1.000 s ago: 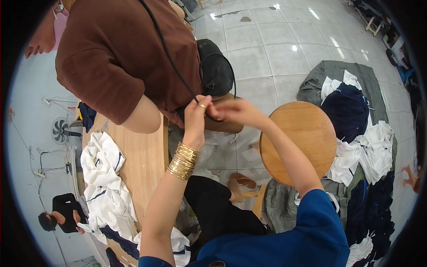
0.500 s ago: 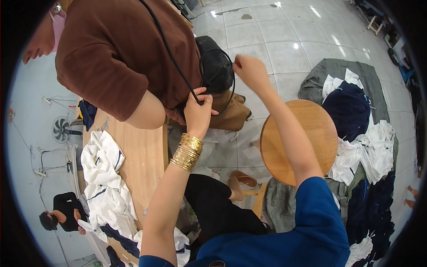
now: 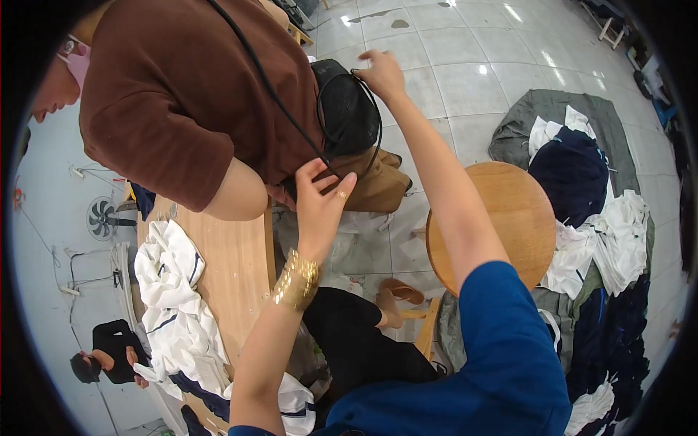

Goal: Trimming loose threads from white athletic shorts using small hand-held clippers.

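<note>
the left hand (image 3: 322,198), gold bangles (image 3: 297,280) at the wrist, pinches a black cable (image 3: 270,91) between thumb and fingers against the waist of a person in a brown shirt (image 3: 182,94). the right hand (image 3: 381,71) reaches higher, fingers curled on the cable's loop (image 3: 377,131) beside a black pouch (image 3: 345,105) on that person's hip. a wooden table (image 3: 233,269) with white garments (image 3: 174,305) sits below left, a round stool (image 3: 520,218) to the right, and clothes (image 3: 589,196) are heaped on the tiled floor (image 3: 465,58).

packages: I see none | labels/signs: none | screens: none (only cloth, stool and floor in my view)
</note>
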`<action>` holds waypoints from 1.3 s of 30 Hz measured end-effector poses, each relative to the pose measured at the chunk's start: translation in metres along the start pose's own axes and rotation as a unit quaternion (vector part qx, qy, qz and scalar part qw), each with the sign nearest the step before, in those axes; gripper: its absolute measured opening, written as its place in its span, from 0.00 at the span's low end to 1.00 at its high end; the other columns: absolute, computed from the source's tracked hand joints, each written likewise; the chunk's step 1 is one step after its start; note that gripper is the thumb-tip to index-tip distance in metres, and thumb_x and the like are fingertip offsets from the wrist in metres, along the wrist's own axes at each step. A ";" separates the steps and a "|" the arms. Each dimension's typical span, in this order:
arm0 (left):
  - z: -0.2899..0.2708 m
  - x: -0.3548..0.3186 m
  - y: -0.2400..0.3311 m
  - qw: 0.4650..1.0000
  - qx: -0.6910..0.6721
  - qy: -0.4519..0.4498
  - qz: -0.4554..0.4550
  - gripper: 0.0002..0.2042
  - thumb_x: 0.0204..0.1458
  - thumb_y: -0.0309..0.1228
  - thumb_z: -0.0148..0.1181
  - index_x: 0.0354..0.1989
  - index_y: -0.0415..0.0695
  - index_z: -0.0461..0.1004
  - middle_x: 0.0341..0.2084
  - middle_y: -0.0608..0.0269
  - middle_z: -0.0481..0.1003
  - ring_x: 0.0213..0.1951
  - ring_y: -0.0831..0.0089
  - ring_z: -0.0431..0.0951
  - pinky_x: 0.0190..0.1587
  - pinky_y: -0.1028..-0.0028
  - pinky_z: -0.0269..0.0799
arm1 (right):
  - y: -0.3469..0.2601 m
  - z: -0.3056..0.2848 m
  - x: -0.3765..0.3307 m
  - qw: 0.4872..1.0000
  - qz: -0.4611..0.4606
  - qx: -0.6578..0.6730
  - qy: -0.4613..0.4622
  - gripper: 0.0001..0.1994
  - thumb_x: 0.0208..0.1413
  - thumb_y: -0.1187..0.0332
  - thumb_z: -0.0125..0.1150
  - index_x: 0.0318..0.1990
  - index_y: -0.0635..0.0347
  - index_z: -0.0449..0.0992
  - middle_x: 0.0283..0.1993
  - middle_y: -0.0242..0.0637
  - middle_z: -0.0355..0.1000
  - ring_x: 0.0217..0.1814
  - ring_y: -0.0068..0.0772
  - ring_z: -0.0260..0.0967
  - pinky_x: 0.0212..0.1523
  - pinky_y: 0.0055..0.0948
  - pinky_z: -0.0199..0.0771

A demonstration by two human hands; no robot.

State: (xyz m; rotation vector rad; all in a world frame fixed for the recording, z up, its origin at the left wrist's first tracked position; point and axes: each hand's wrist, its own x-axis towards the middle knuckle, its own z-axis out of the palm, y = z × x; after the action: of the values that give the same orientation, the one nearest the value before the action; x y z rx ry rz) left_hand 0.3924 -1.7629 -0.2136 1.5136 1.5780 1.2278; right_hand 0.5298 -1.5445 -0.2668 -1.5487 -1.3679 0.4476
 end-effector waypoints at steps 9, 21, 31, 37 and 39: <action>-0.021 0.040 0.009 0.898 0.292 -0.143 0.296 0.17 0.42 0.15 0.45 0.43 0.40 0.66 0.39 0.55 0.69 0.36 0.57 0.72 0.41 0.67 0.69 | -0.011 -0.054 -0.106 0.959 -0.243 0.136 -0.040 0.14 0.39 0.78 0.55 0.37 0.55 0.72 0.42 0.33 0.70 0.43 0.41 0.66 0.45 0.35 0.66; -0.003 0.069 0.034 0.798 0.511 -0.184 0.260 0.10 0.49 0.26 0.46 0.40 0.49 0.60 0.32 0.58 0.71 0.27 0.51 0.74 0.27 0.55 0.70 | 0.005 -0.075 -0.074 0.907 -0.370 -0.095 -0.179 0.13 0.40 0.76 0.58 0.36 0.49 0.68 0.44 0.26 0.65 0.45 0.34 0.63 0.43 0.33 0.66; -0.011 0.083 0.026 0.829 0.467 -0.134 0.276 0.11 0.51 0.30 0.47 0.43 0.51 0.68 0.48 0.65 0.69 0.31 0.53 0.75 0.33 0.60 0.72 | 0.006 -0.074 -0.082 0.894 -0.398 -0.082 -0.188 0.15 0.39 0.78 0.55 0.37 0.51 0.70 0.46 0.28 0.65 0.46 0.34 0.64 0.44 0.32 0.67; 0.001 0.079 0.035 0.830 0.498 -0.127 0.217 0.16 0.50 0.32 0.50 0.50 0.52 0.65 0.47 0.62 0.70 0.33 0.53 0.75 0.34 0.61 0.72 | 0.017 -0.078 -0.100 0.921 -0.356 -0.047 -0.148 0.14 0.38 0.80 0.52 0.35 0.54 0.71 0.44 0.28 0.66 0.41 0.33 0.66 0.42 0.31 0.67; 0.006 0.078 0.039 0.803 0.549 -0.115 0.200 0.17 0.49 0.34 0.53 0.48 0.47 0.65 0.43 0.56 0.72 0.31 0.52 0.76 0.33 0.59 0.73 | 0.015 -0.077 -0.103 0.929 -0.345 -0.047 -0.125 0.12 0.40 0.77 0.53 0.36 0.54 0.71 0.42 0.28 0.68 0.39 0.34 0.67 0.40 0.31 0.68</action>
State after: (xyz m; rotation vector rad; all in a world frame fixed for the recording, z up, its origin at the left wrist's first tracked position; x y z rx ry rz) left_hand 0.4017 -1.6895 -0.1674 2.6842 1.9495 0.1377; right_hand 0.5681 -1.6675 -0.2778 -0.9986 -2.0404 0.1373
